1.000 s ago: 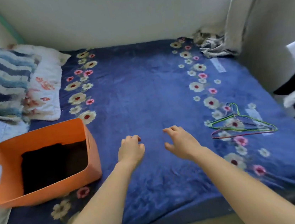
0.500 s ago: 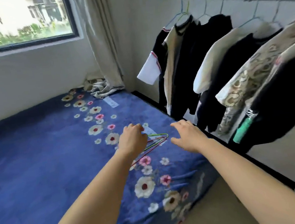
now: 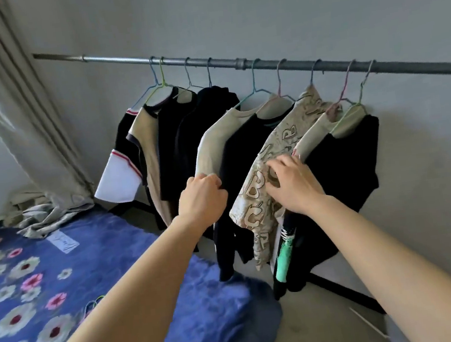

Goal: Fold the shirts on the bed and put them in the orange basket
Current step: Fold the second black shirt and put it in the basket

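Since half a second ago the view has swung off the mattress and both arms have reached into the clothes rack. Going left to right: a long grey curtain (image 3: 12, 111) hangs by the window with a crumpled pale cloth (image 3: 39, 213) at its foot. Next comes the blue floral bedspread (image 3: 117, 269), where a few coloured wire hangers (image 3: 93, 303) poke out past my left forearm. No shirt is lying on the bed right now, and the orange basket is out of shot. The shirts are all up on the grey metal rail (image 3: 290, 63).

My left hand (image 3: 203, 199) is at the cuff of a cream short-sleeved shirt (image 3: 215, 143), and its fingers are curled round the sleeve's edge. My right hand (image 3: 291, 185) lies spread flat on the beige shirt with big printed letters (image 3: 254, 204), touching it, not pinching. A plain black shirt (image 3: 346, 170) hangs just beyond it at the far end.

I reckon this is the fetch step, picking which shirt comes down for folding. To do it well I wouldn't yank by the sleeve. These wire hooks look light, and a sideways tug could drag the neighbours off. Better to part the row, go up to the hook, lift it clear of the rail, then carry the shirt over and lay it flat on the bedspread, away from the loose hangers.
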Demonstrator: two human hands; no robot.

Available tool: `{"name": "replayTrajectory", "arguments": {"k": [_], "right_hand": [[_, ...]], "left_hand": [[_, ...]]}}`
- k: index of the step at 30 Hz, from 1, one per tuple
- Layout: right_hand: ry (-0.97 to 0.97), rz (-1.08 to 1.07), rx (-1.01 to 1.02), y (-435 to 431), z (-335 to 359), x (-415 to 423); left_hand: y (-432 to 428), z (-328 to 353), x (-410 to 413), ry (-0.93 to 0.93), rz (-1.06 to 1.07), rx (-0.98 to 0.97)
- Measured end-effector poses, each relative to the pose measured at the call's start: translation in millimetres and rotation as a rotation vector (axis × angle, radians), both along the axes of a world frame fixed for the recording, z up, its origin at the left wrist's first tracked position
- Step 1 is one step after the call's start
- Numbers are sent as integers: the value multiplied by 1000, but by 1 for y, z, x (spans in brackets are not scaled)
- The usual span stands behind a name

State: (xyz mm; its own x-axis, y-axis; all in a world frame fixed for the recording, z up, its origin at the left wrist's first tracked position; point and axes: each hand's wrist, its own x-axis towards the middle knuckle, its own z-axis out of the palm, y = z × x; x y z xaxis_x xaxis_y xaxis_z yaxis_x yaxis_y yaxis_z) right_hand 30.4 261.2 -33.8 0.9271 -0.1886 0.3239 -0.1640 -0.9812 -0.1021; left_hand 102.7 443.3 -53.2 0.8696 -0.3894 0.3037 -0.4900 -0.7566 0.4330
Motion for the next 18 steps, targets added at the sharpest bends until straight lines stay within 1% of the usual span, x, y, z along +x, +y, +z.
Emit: {"name": "replayTrajectory", "arguments": {"k": [4,7,10,12,15,18], "right_hand": [[-67,-88,4,-88,27,12],[-115,-103,19,-147,36,23],[-164,-100,78,-206,45,37],[-212,-108,151,-238,51,43],[-301,-157,355,-272,56,55],[-298,-223,563,-296,54,74]], "left_hand": [[-86,24,11,-57,-60,-58],[-146,34,11,-93,-90,-95],[-211,44,7,-144,-101,-176],[-248,49,4,-138,-123,-220],[-294,51,-1,-96,-162,-249],[-328,44,2,-63,-149,-214]]}}
